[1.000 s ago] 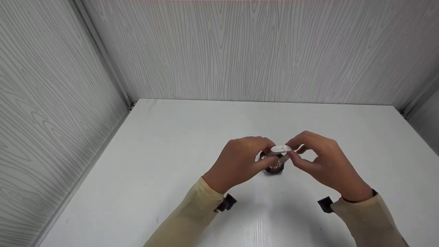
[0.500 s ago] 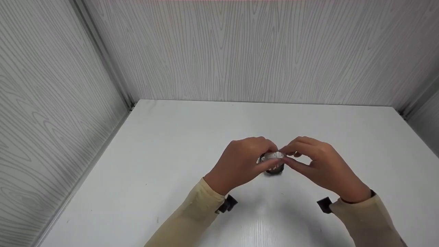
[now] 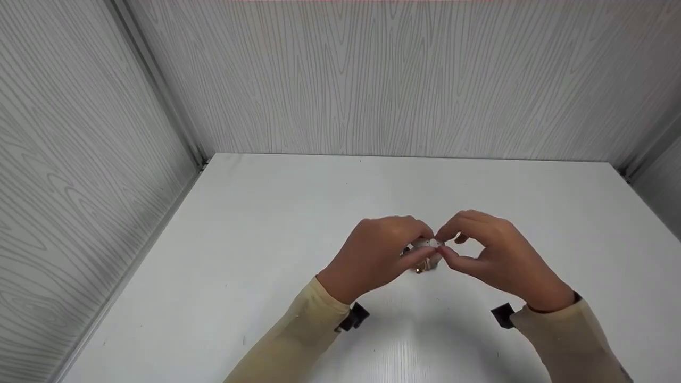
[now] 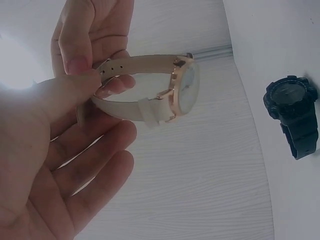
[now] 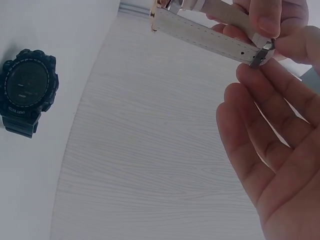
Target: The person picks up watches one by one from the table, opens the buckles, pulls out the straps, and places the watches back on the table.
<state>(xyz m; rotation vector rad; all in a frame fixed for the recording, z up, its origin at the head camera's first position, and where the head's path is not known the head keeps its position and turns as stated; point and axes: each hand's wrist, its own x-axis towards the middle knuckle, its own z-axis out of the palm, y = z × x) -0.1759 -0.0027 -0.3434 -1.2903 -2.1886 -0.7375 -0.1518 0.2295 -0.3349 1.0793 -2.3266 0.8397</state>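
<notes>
A wristwatch with a white strap (image 4: pixel 131 109) and rose-gold case (image 4: pixel 176 90) is held up off the table, its strap bent into a loop. My left hand (image 3: pixel 378 255) pinches one side of the strap near the buckle. Opposite it, my right hand (image 3: pixel 495 247) pinches the strap end at the metal buckle (image 5: pixel 262 55) between thumb and index finger, the other fingers extended. The fingertips of both hands meet there. In the head view the hands hide most of the watch. A black digital watch (image 5: pixel 30 82) lies on the table beneath, mostly covered in the head view.
The white tabletop (image 3: pixel 266 223) runs back to a grey wood-grain panel (image 3: pixel 372 80). Another such panel (image 3: pixel 69 159) stands along the left. Small black devices sit at the sleeve cuffs of both wrists.
My right hand has moved left and slightly down, closing the gap to the left hand. The strap ends have come together, and the rose-gold case now shows below my left thumb.
</notes>
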